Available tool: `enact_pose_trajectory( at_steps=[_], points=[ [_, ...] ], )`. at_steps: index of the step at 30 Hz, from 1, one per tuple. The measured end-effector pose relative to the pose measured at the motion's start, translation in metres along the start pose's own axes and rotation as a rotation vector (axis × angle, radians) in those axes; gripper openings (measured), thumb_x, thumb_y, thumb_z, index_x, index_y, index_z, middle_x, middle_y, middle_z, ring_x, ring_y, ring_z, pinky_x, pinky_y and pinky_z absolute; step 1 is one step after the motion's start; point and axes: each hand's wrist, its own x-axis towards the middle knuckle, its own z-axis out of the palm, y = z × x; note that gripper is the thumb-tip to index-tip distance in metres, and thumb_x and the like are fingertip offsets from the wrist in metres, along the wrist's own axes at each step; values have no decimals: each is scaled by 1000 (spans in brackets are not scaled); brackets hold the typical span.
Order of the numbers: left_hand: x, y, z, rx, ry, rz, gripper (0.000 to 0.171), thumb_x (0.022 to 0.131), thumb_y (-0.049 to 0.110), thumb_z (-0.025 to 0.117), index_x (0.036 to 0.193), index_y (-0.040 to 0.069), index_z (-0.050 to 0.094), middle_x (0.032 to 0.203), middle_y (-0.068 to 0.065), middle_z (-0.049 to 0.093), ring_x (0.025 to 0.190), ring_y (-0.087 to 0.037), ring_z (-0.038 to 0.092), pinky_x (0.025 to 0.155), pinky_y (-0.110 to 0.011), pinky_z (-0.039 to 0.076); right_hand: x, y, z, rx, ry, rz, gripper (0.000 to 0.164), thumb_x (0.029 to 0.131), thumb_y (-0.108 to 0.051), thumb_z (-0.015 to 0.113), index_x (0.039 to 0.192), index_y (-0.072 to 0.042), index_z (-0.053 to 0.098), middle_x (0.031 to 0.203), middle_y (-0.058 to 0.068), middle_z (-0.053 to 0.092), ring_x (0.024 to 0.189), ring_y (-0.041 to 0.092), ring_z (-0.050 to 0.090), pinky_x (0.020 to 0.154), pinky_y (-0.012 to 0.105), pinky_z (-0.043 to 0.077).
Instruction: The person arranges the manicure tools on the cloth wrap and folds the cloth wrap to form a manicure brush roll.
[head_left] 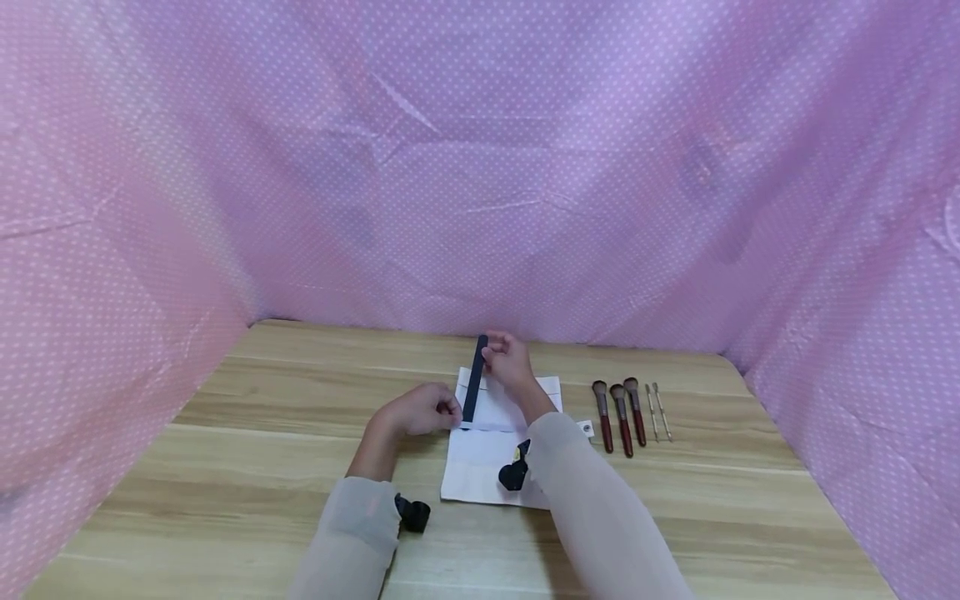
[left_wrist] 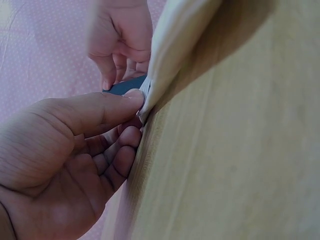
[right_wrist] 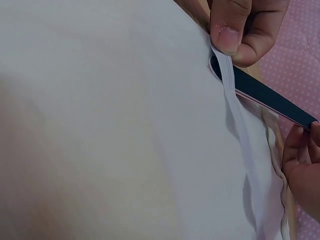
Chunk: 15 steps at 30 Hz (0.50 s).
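A white cloth brush roll (head_left: 472, 467) lies unfolded on the table, with a white elastic band (right_wrist: 228, 80) running across it. My left hand (head_left: 423, 408) is at the roll's left edge and pinches the elastic between thumb and fingers. A long dark nail file (head_left: 475, 381) slants over the roll's left side. Its near rounded end passes under the elastic, as the right wrist view shows. My right hand (head_left: 510, 364) pinches the far end of the file, beyond the roll's top edge. In the left wrist view the file (left_wrist: 125, 86) is partly hidden behind the left thumb.
Right of the roll, three makeup brushes (head_left: 622, 417) with reddish-brown handles lie side by side. Two thin metal tools (head_left: 656, 412) lie beyond them. A snap tab (head_left: 586, 428) sticks out from the roll's right side. Pink dotted cloth (head_left: 480, 208) surrounds the wooden table (head_left: 247, 467).
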Motion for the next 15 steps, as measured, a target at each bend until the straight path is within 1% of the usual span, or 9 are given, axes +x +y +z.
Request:
enact_pose_trajectory(
  at_steps=[4, 9, 15],
  points=[
    [1, 1, 0, -6, -10, 6, 12, 95, 3, 70, 86, 11, 72, 90, -2, 60, 82, -16, 55, 75, -32, 48, 2, 4, 0, 19, 9, 22, 36, 99, 9, 57, 133, 0, 61, 101, 11, 63, 86, 17, 64, 72, 25, 55],
    [2, -1, -1, -12, -14, 6, 13, 95, 2, 69, 86, 11, 71, 90, -2, 61, 81, -16, 56, 74, -32, 48, 1, 5, 1, 21, -8, 44, 36, 98, 10, 57, 131, 0, 61, 97, 8, 61, 85, 17, 62, 70, 23, 54],
    [1, 0, -1, -3, -13, 14, 13, 95, 1, 69, 86, 10, 71, 90, -2, 61, 82, -16, 56, 75, -33, 48, -3, 3, -1, -6, -54, 72, 36, 98, 10, 58, 132, 0, 59, 100, 10, 63, 89, 18, 63, 77, 24, 54]
  ],
)
